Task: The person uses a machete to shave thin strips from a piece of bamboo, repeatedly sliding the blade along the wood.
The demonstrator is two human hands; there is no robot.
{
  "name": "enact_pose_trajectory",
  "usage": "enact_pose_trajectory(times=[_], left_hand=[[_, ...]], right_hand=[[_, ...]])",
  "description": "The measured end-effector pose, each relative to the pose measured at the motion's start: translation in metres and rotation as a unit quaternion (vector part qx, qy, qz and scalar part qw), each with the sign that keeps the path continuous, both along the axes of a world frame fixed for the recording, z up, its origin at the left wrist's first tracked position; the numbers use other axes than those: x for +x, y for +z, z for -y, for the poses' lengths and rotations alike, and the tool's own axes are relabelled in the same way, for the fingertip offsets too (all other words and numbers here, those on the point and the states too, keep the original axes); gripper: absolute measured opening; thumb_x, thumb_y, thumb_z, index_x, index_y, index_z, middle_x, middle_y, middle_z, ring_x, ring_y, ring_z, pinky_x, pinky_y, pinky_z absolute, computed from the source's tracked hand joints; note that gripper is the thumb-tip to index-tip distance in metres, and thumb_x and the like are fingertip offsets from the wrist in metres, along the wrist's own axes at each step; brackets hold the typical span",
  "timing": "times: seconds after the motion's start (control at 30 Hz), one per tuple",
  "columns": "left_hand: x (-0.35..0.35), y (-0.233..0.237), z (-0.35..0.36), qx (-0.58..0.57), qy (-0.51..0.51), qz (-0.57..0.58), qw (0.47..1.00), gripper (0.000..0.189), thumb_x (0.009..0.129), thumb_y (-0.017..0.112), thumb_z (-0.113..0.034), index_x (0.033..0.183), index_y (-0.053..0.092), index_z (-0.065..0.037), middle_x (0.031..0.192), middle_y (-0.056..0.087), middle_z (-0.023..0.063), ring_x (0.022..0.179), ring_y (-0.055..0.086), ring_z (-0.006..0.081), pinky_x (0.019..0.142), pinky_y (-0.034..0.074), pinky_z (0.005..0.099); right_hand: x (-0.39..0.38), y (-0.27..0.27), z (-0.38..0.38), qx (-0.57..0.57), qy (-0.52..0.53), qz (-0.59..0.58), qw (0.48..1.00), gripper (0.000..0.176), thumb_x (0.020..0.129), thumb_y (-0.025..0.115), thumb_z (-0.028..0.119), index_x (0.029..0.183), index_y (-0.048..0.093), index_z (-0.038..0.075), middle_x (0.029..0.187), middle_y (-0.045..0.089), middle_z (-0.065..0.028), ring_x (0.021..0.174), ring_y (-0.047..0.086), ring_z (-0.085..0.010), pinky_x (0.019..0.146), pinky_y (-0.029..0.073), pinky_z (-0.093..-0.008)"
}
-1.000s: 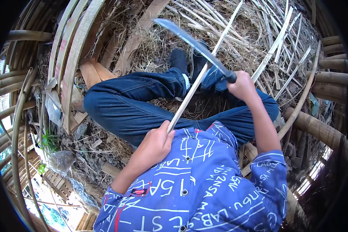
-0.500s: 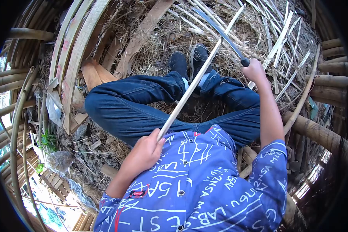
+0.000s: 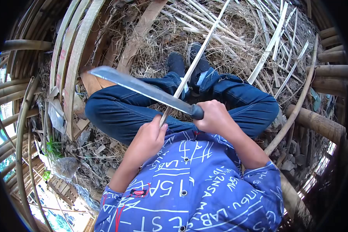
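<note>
My left hand (image 3: 149, 141) is closed around the near end of a long, pale bamboo strip (image 3: 199, 55), close to my shirt. The strip slants away from me over my crossed legs, its far end passing between and beyond my shoes. In my right hand (image 3: 215, 117) is the dark handle of a machete (image 3: 143, 89). Its broad blade points to the left and lies across the strip, a short way beyond my left hand. The blade's tip hangs over my left knee. My right fingers are wrapped round the handle.
Several split strips (image 3: 272, 42) lie on the fibre-littered ground at the far right. Curved wooden slats (image 3: 75, 58) stand at the left, near a flat board (image 3: 141, 38). Bamboo poles (image 3: 317, 123) border both sides. A plastic scrap (image 3: 56, 116) hangs at the left.
My right hand has drawn the machete back along the strip toward my body, and the blade has swung to point left. My left hand keeps its hold near my shirt.
</note>
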State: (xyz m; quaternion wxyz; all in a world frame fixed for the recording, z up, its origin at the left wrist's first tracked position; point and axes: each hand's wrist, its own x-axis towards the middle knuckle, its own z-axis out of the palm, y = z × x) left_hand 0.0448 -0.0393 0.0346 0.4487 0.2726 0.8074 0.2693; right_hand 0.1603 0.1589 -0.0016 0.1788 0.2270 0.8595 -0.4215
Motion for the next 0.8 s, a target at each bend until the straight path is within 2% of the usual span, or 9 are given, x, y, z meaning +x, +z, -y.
enact_pose_trajectory(times=[0.17,0.23,0.37,0.57,0.8], left_hand=[[0.007,-0.012,0.005,0.001,0.007,-0.009,1.000,0.017,0.094,0.049,-0.013,0.096,0.049,0.004,0.065,0.054,0.0270,0.064,0.057,0.0444,0.058,0.041,0.0452],[0.006,-0.005,0.005,-0.010,0.016,0.009,1.000,0.017,0.094,0.049,-0.013,0.096,0.049,0.004,0.065,0.054,0.0273,0.065,0.057,0.0449,0.058,0.041,0.0457],[0.008,0.001,0.012,-0.014,0.017,0.027,0.999,0.018,0.094,0.049,-0.014,0.095,0.049,0.003,0.066,0.055,0.0272,0.067,0.057,0.0461,0.060,0.042,0.0472],[0.015,0.007,0.019,-0.014,0.017,0.028,0.999,0.019,0.094,0.049,-0.016,0.095,0.048,0.002,0.066,0.055,0.0260,0.069,0.057,0.0462,0.061,0.042,0.0480],[0.008,0.009,0.021,-0.024,0.023,0.030,0.999,0.017,0.094,0.048,-0.015,0.095,0.048,0.002,0.065,0.055,0.0251,0.065,0.057,0.0442,0.058,0.041,0.0462]], right_hand=[[-0.001,-0.017,-0.002,0.041,0.025,0.020,0.999,0.019,0.064,0.062,0.022,0.073,0.068,0.007,0.069,0.065,-0.0206,0.071,0.065,-0.0396,0.069,0.053,-0.0473],[0.000,-0.021,-0.010,0.088,0.008,0.000,0.996,0.015,0.063,0.063,0.017,0.072,0.066,0.006,0.067,0.063,-0.0202,0.069,0.062,-0.0408,0.069,0.052,-0.0469],[0.001,-0.040,-0.057,0.134,-0.067,0.033,0.988,0.020,0.065,0.064,0.023,0.077,0.069,0.007,0.075,0.067,-0.0202,0.078,0.065,-0.0387,0.075,0.053,-0.0467],[0.005,-0.072,-0.132,0.183,-0.134,0.050,0.973,0.022,0.067,0.063,0.020,0.078,0.069,0.002,0.078,0.066,-0.0229,0.080,0.065,-0.0400,0.075,0.051,-0.0460],[-0.002,-0.082,-0.146,0.237,-0.126,0.031,0.963,0.024,0.068,0.062,0.021,0.080,0.068,0.002,0.081,0.067,-0.0233,0.083,0.064,-0.0417,0.078,0.051,-0.0467]])
